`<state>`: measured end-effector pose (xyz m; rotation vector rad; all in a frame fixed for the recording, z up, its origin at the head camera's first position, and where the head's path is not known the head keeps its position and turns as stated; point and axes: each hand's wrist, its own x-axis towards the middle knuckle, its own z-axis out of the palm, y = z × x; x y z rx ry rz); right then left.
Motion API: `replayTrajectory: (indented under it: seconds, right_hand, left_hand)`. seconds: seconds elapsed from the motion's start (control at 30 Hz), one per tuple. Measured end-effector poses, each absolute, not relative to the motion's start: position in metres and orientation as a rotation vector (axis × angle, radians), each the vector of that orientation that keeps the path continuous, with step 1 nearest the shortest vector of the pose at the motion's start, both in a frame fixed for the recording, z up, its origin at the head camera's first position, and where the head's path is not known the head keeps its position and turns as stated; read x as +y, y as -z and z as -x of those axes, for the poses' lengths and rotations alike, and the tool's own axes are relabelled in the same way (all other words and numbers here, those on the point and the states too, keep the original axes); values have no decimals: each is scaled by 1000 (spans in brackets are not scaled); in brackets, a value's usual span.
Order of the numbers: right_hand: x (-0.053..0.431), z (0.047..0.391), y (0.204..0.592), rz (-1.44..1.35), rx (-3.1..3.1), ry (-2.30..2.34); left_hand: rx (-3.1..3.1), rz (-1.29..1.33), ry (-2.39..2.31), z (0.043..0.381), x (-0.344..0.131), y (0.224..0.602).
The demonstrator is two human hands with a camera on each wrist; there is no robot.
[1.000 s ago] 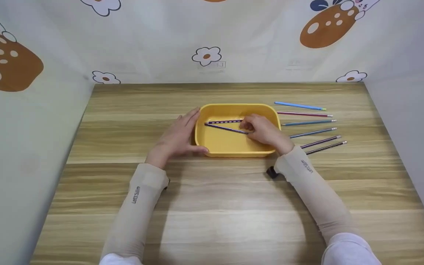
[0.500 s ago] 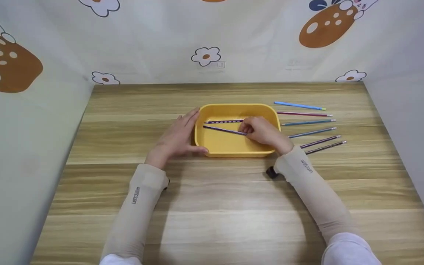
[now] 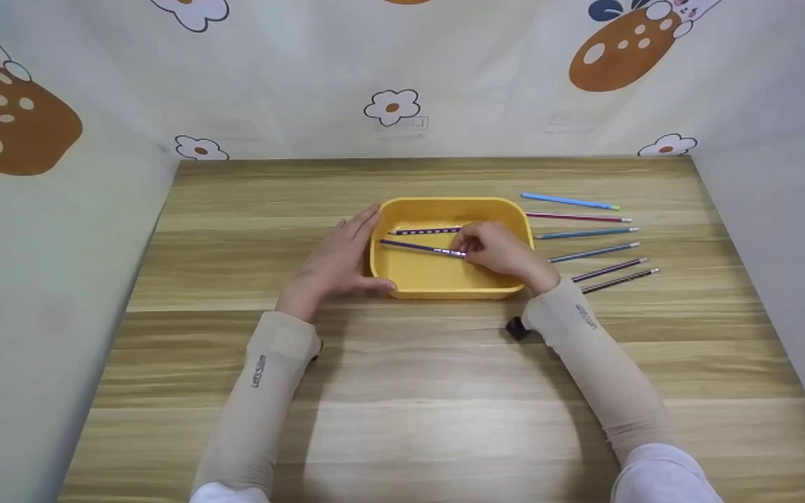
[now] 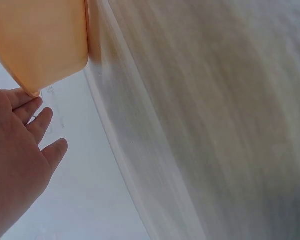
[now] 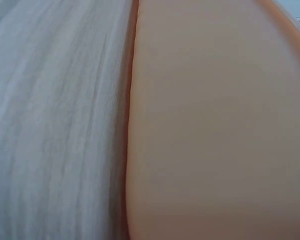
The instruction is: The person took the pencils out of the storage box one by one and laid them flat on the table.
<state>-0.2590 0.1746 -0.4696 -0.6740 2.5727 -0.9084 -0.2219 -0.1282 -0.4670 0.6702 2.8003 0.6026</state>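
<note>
A yellow plastic bin [image 3: 455,292] stands on the wooden table. My left hand [image 3: 336,262] lies along its left end, fingers straight against the rim and thumb at the front corner. In the left wrist view, those fingertips [image 4: 35,102] touch the rim of the bin [image 4: 45,40]. My right hand [image 3: 504,251] reaches inside the bin and pinches a dark purple pencil [image 3: 416,246] near its right end. Behind it a second pencil, dark with pale spots [image 3: 427,230], lies on the bin floor, its right part hidden by the hand. The bin's outer wall [image 5: 215,115] fills the right wrist view.
Right of the bin, several pencils lie roughly side by side: a bright blue one [image 3: 570,201], a red one [image 3: 579,217], blue ones and dark ones [image 3: 608,270]. Cartoon-printed white sheeting [image 3: 472,84] surrounds the table [image 3: 402,391] at the back and sides.
The purple pencil in my right hand has slid a little to the left, and its left end has come apart from the spotted pencil's tip. My left hand and the bin have stayed in place.
</note>
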Motion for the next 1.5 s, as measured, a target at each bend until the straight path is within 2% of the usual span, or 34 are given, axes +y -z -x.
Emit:
replayTrajectory:
  seconds: [0.4, 1.0, 1.5]
  right_hand:
    - [176, 258, 464, 679, 2535, 1040]
    - [188, 251, 434, 695, 2444, 1336]
    - [212, 247, 415, 575, 2474, 1469]
  left_hand:
    - [2810, -653, -600, 222, -128, 467]
    - [2815, -671, -591, 223, -128, 469]
    - [2816, -667, -603, 222, -127, 469]
